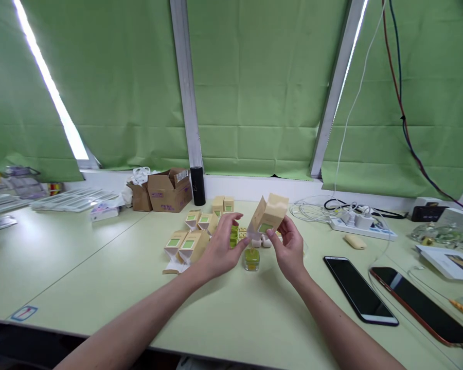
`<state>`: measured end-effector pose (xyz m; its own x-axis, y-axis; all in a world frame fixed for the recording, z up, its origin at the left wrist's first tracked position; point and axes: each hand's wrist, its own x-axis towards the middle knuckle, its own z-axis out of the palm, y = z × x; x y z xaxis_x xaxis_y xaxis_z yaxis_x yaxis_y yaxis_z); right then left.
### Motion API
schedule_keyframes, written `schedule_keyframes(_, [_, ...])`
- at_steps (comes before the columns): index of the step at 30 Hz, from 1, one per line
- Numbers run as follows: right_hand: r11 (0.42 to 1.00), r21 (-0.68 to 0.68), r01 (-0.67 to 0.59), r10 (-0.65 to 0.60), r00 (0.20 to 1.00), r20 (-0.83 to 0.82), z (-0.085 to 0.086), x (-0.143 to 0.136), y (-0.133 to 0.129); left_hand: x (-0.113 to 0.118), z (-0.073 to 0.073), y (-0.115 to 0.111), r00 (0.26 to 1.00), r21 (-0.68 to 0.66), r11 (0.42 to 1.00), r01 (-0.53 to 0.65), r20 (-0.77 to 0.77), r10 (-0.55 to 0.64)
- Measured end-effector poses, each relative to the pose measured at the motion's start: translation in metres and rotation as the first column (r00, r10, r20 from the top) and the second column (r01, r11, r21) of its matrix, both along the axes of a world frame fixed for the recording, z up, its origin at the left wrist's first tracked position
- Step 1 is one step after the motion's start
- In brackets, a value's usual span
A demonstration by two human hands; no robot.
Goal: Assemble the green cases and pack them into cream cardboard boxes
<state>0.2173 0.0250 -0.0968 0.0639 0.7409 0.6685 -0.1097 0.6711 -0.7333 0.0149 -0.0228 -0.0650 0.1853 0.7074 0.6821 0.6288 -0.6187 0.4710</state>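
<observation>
My right hand (287, 250) grips a small tan cardboard box (275, 209) with a green label, held tilted above the table with its flaps open toward the left. My left hand (224, 245) is open beside it, thumb and fingers apart, the thumb tip close to a lower flap; whether it touches cannot be made out. Below, between my hands, a small glass bottle (252, 260) with yellow-green contents stands upright. Left of my left hand are several open boxes of the same kind (193, 242). Behind the hands, partly hidden, sit green items (234, 234) and white pieces (266, 240).
Two phones (360, 290) (424, 306) lie at the right. Behind them are a power strip (364, 226) with plugs and coiled cables (312, 209). At the back left stand a brown carton (168, 192) and a black cylinder (198, 186). The table's front edge (81, 336) runs nearby.
</observation>
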Motion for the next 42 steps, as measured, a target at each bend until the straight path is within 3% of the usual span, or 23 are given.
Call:
schedule_keyframes(4, [0.972,0.186,0.143,-0.176,0.969,0.176,-0.004,0.001,-0.004,0.007,0.003,0.019,0.997,-0.009,0.998,0.059,0.041,-0.059])
schedule_keyframes(8, [0.895,0.424,0.137,-0.261,0.933,0.248,-0.005,0.001,-0.006,0.006,-0.005,0.026,0.993,0.16,0.98,0.114,-0.007,-0.114])
schedule_keyframes(12, [0.837,0.534,0.117,-0.314,0.903,0.294,-0.005,0.003,-0.004,0.0,-0.017,0.026,0.995,0.356,0.932,0.061,-0.095,-0.028])
schedule_keyframes(18, [0.818,0.54,0.2,-0.414,0.856,0.309,-0.015,0.007,0.006,-0.012,-0.026,0.027,0.977,0.597,0.802,-0.003,-0.17,0.13])
schedule_keyframes(22, [0.829,0.509,0.231,-0.438,0.834,0.335,-0.023,0.006,0.011,-0.018,-0.03,0.026,0.973,0.648,0.762,0.021,-0.189,0.134])
schedule_keyframes(28, [0.848,0.481,0.223,-0.425,0.827,0.367,-0.025,0.004,0.009,-0.019,-0.033,0.024,0.984,0.62,0.782,0.056,-0.165,0.061])
schedule_keyframes(35, [0.855,0.47,0.219,-0.416,0.83,0.37,-0.023,0.002,0.006,-0.02,-0.04,0.027,0.987,0.583,0.813,0.02,-0.141,0.076])
schedule_keyframes(39, [0.852,0.477,0.217,-0.419,0.828,0.372,-0.025,0.002,0.007,-0.016,-0.036,0.023,0.984,0.596,0.803,0.003,-0.146,0.105])
schedule_keyframes(42, [0.846,0.486,0.219,-0.423,0.832,0.36,-0.025,0.002,0.007,-0.013,-0.031,0.018,0.986,0.554,0.832,-0.004,-0.134,0.094])
